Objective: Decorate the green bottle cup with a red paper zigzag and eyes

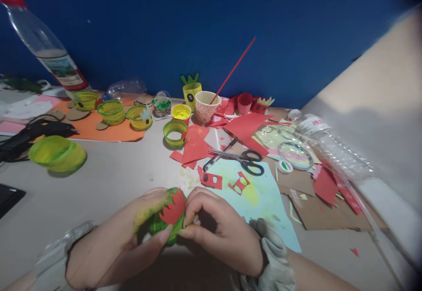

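My left hand (125, 238) is wrapped round a green painted ring-shaped piece (165, 227) near the table's front edge. A red zigzag paper cut-out (173, 209) lies against the ring's side. My right hand (219, 227) pinches the cut-out's right edge with curled fingers. Yellow-green paint stains my left fingers. Both wrists rest low at the frame's bottom.
Black-handled scissors (242, 159) lie on a pale blue sheet (263, 198) just beyond my hands. Red paper scraps (194, 143), several green-yellow rings (174, 132), paint cups with a red stick (204, 106), plastic bottles (329, 143) and cardboard (326, 214) crowd the table. A green bowl (57, 152) sits left.
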`<state>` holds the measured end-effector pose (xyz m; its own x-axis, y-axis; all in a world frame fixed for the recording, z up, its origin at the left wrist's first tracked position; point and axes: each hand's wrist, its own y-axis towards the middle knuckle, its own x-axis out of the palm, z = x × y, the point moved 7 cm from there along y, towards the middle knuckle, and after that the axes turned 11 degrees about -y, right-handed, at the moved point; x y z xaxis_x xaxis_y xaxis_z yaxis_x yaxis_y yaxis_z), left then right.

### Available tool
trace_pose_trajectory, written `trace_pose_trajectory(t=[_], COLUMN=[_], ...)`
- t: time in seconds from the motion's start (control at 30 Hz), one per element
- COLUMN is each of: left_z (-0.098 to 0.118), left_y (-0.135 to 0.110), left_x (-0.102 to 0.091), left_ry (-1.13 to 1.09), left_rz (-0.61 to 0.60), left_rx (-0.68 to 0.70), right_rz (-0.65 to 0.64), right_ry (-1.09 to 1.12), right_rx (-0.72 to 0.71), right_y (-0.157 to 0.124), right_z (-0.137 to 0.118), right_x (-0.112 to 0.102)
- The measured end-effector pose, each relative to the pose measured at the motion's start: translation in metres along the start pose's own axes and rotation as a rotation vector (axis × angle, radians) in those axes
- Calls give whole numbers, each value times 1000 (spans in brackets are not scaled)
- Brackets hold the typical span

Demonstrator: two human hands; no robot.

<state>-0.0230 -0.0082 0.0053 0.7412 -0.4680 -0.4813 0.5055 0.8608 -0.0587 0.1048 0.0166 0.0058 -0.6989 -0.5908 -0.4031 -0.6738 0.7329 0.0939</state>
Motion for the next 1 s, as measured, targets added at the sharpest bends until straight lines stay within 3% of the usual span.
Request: trace_pose_trajectory(t=[0.47, 0.73, 1.0], left_z=[-4, -7, -12], left_y=[-1, -2, 2], left_x=[2, 4, 7], left_ry=[-69, -241, -352], left_rz=[-46, -67, -89], left_rx=[-28, -58, -98], right_rz=[-15, 67, -22], right_ry=[13, 13, -43], right_rx=[-11, 18, 60], right_y=[-1, 0, 4], right_z=[0, 0, -3], right_x=[1, -6, -10])
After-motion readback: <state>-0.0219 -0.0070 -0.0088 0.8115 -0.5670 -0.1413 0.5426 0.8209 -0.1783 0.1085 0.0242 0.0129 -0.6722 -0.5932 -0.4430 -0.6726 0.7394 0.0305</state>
